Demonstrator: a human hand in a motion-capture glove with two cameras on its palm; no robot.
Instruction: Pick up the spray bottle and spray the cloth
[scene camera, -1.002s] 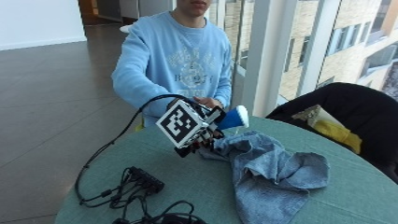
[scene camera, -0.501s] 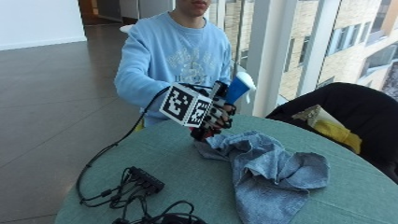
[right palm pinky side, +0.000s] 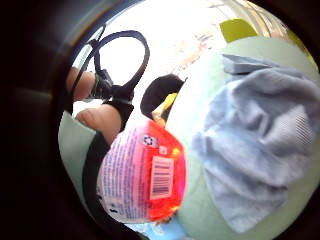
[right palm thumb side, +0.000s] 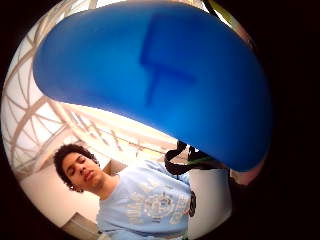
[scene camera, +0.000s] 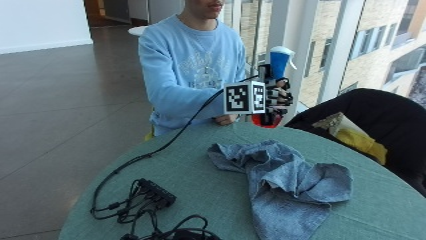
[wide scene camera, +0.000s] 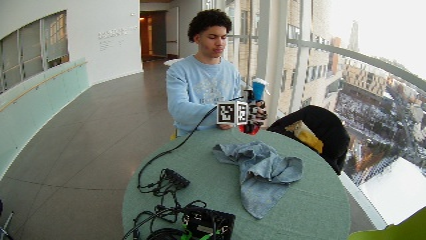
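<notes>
In the outside view my gloved right hand (scene camera: 275, 98) grips the spray bottle (scene camera: 282, 56) upright above the table's far edge, its blue trigger head on top and its red body below the fingers. The wide outside view shows the same: hand (wide scene camera: 255, 111), bottle (wide scene camera: 258, 87). The bottle's red labelled base (right palm pinky side: 145, 177) fills the little finger side palm view, and its blue head (right palm thumb side: 150, 75) fills the thumb side palm view. The crumpled blue-grey cloth (scene camera: 286, 185) (wide scene camera: 263, 170) (right palm pinky side: 260, 140) lies on the green table (scene camera: 200, 172), nearer the camera than the bottle and apart from it.
A black cable bundle with a small box (scene camera: 150, 196) lies at the table's near left. A black device (wide scene camera: 206, 222) sits at the near edge. A dark chair (scene camera: 376, 107) with a yellow item stands to the right. The person's bare left hand (scene camera: 226, 119) rests at the far edge.
My hand has lifted the bottle from just above the cloth, up and back toward the person. The bottle has turned from tilted to upright. The cloth has not moved.
</notes>
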